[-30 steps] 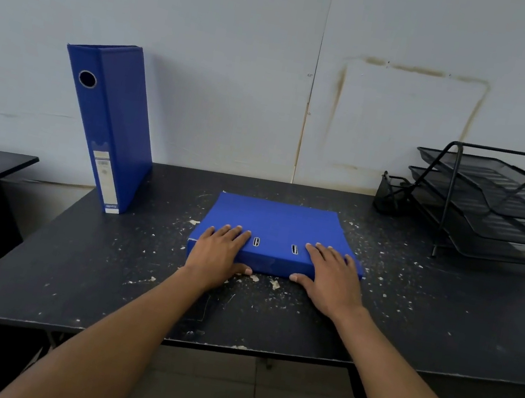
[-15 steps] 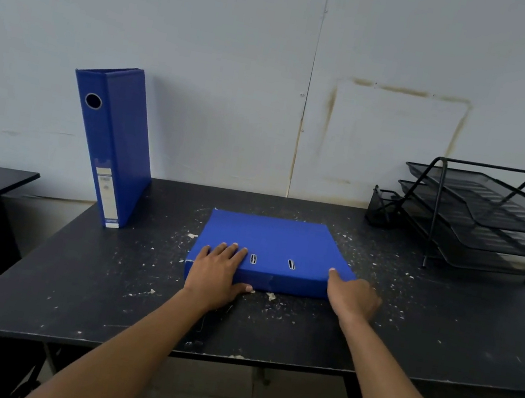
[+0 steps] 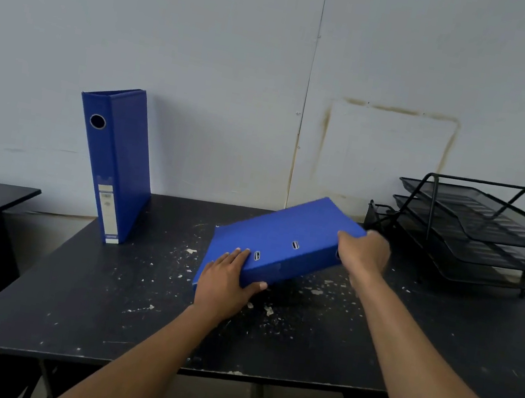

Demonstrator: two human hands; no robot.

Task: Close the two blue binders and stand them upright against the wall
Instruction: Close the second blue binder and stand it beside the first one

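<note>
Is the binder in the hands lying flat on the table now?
No, the held binder is tilted, its right end raised by the right hand while the left hand grips its lower end near the table.

Both binders were solid blue: the standing binder [image 3: 114,160] carried a white label strip low on its spine (print too small to read), the tilted binder [image 3: 282,240] was plain. The table [image 3: 131,309] was black, flecked with pale specks. The trays [image 3: 478,228] were black mesh.
</note>
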